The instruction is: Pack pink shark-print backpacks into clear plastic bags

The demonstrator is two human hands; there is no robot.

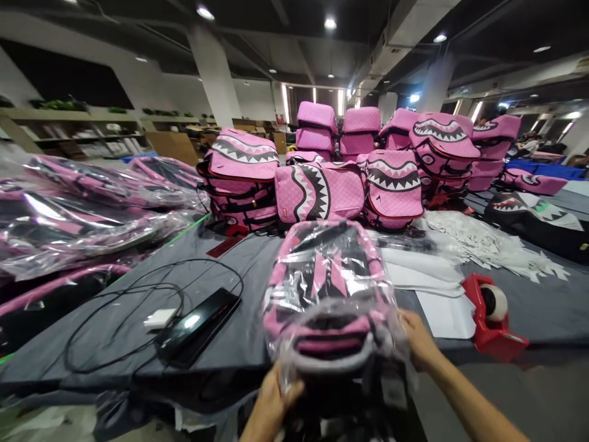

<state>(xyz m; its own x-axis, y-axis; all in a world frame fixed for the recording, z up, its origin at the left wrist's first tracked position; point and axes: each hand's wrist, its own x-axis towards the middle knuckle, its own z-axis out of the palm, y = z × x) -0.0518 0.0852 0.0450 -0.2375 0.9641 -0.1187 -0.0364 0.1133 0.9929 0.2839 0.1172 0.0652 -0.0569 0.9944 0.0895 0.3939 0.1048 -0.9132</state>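
Observation:
A pink and black backpack lies on the grey-covered table, its strap side up, inside a clear plastic bag. The bag's mouth faces me and hangs past the table's near edge. My left hand is closed on the near left edge of the plastic. At the right side, my right hand grips the bag's edge, its fingertips partly hidden behind the film. Left of the backpack, a black phone lies beside a white charger and a looped black cable.
Pink backpacks with shark-mouth prints stand stacked along the back. Plastic-wrapped backpacks pile up at left. A red tape dispenser, white sheets, a heap of white tags and a black shark-print bag lie at right.

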